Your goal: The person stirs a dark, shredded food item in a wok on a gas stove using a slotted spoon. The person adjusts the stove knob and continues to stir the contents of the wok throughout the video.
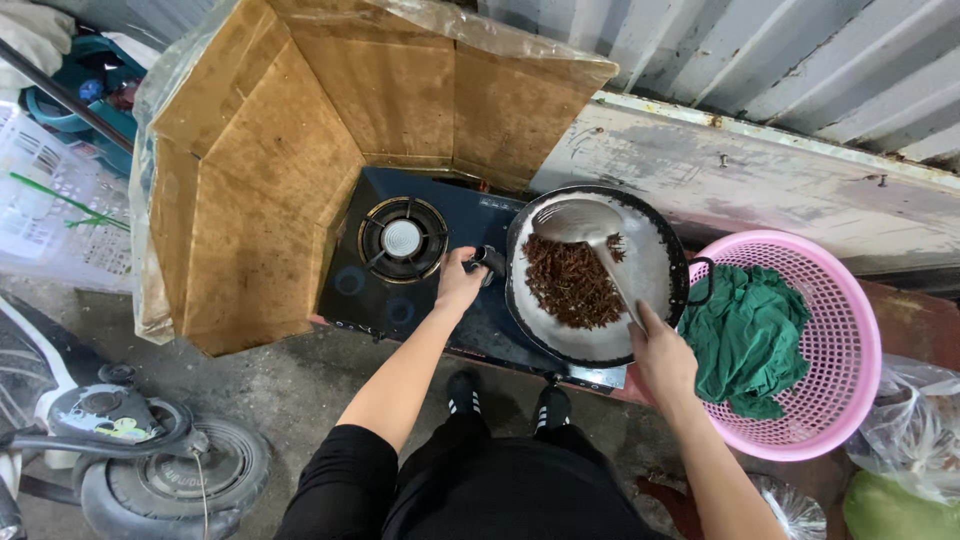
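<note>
Wok — black outside, pale inside — sits on the right burner of a dark two-burner gas stove, seen from the head camera looking straight down. A heap of thin reddish-brown strips lies in its middle. The left hand is closed around the wok's short black handle at the pan's left edge. The right hand is closed on the end of a long metal ladle, whose shaft runs up across the food and whose broad bowl rests against the far inner wall of the wok, just above the heap. Whether the ladle's bowl touches the strips is hard to tell from this angle.

The left burner is bare, just beside the wok. A folded cardboard screen, partly wrapped in clear plastic, stands around the back and left of the stove. To the right of the wok, touching its small side loop, is a pink plastic basket holding a crumpled green cloth. Clear plastic bags lie at the lower right — a small wheeled scooter is at the lower left on the concrete floor. The person's black shoes show below the stove.
</note>
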